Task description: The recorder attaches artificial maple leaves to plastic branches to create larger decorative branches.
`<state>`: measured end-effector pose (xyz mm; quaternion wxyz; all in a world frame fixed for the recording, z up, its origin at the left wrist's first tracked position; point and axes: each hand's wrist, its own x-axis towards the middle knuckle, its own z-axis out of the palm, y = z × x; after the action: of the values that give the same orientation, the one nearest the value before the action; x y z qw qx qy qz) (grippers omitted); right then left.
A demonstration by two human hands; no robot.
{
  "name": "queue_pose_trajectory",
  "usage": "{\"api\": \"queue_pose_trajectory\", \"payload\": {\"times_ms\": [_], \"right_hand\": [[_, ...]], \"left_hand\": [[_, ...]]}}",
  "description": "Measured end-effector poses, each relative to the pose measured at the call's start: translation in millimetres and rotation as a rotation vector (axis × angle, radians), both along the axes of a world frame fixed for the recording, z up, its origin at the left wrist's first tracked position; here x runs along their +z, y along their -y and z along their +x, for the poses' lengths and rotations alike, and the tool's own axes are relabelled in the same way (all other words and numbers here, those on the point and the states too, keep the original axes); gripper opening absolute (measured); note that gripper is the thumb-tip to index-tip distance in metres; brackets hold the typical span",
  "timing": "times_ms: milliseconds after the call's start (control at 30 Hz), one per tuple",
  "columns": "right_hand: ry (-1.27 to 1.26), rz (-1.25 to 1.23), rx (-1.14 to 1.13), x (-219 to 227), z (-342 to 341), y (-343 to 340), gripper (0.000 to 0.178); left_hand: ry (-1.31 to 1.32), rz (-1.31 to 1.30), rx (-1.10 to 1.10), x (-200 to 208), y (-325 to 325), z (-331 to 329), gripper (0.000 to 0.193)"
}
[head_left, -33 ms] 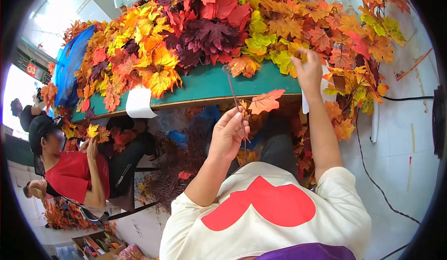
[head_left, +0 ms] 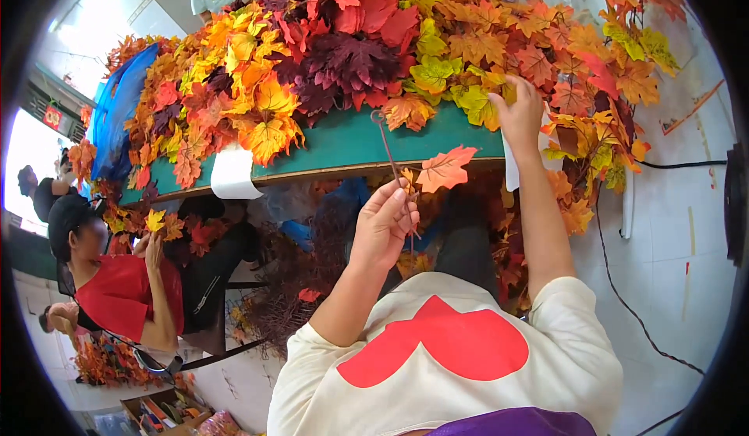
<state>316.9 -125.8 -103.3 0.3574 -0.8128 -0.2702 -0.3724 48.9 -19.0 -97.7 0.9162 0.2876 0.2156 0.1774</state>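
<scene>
Pinched between the thumb and fingers of my left hand (head_left: 387, 221) is a thin dark stem (head_left: 388, 143) with a looped upper end, standing roughly upright in front of the table edge. An orange artificial maple leaf (head_left: 446, 170) sticks out to the right of those fingers, by the stem. My right hand (head_left: 521, 115) is raised at the table's front edge, thumb and fingers apart, with nothing seen in it. Yellow-green leaves (head_left: 476, 104) lie just left of its fingertips. A heap of orange leaves (head_left: 538, 63) rises behind it.
Red and dark purple leaves (head_left: 355, 62) pile along the green table (head_left: 347, 141). Blue plastic (head_left: 121, 116) drapes its left end. A co-worker in a red top (head_left: 125, 292) sits at left, holding a yellow leaf (head_left: 154, 219). Brown stems (head_left: 292, 311) lie below; a cable (head_left: 624, 303) crosses the right floor.
My right hand has shifted slightly right and its fingers have tilted a little. My left hand and the stem stay almost still.
</scene>
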Motion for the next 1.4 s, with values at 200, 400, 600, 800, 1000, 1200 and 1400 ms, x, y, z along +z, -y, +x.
{"api": "queue_pose_trajectory", "payload": {"times_ms": [200,400,600,800,1000,1200,1400], "right_hand": [[-0.301,0.03,0.141,-28,43,-1,0.025],[-0.402,0.241,0.227,-28,35,5,0.025],[-0.548,0.624,0.423,-11,28,9,0.023],[-0.704,0.921,0.542,3,29,9,0.024],[-0.632,0.997,0.777,27,22,5,0.019],[-0.465,0.316,0.661,74,-65,19,0.021],[-0.311,-0.191,1.103,84,-168,22,0.037]], "left_hand": [[-0.001,-0.023,0.01,-2,5,6,0.017],[-0.004,-0.065,0.001,-6,3,7,0.016],[-0.009,-0.107,-0.022,-9,6,8,0.016],[-0.008,-0.103,-0.006,-9,7,7,0.015],[0.025,-0.096,0.052,-13,3,7,0.017],[0.064,-0.043,0.06,-12,-6,21,0.017],[0.06,0.048,0.089,-14,-2,23,0.014]]}}
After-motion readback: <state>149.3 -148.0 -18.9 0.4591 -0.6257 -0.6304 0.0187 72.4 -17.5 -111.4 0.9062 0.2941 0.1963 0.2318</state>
